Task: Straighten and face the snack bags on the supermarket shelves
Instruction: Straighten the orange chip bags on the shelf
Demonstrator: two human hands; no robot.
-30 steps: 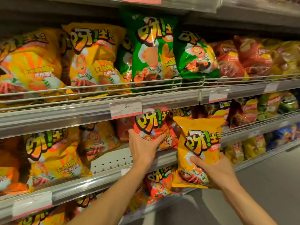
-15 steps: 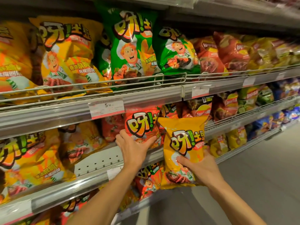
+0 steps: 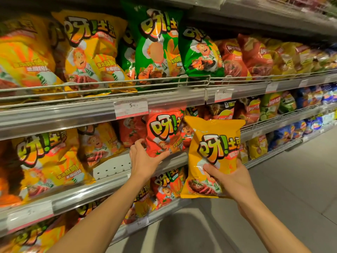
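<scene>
1. since a second ago my view has swung left along the shelves, and both my hands keep their bags; the yellow bag (image 3: 212,154) sits a little further right of the red bag (image 3: 165,133) than before.
2. my left hand (image 3: 144,159) grips the red bag at its lower edge, thumb on the front, fingers curled round its left side.
3. the red bag stands upright on the middle shelf (image 3: 109,181), facing out, just under the price tag (image 3: 131,107).
4. my right hand (image 3: 230,179) holds the yellow bag from below, thumb pressed across the front, fingers wrapped behind it.
5. the yellow bag is off the shelf, upright in front of the shelf edge, its top overlapping the red bag's right side.
6. left of my left hand a bare stretch of perforated shelf shows, then more yellow bags.
7. the top shelf carries yellow bags and green bags (image 3: 158,46) behind a wire rail (image 3: 109,84).
</scene>
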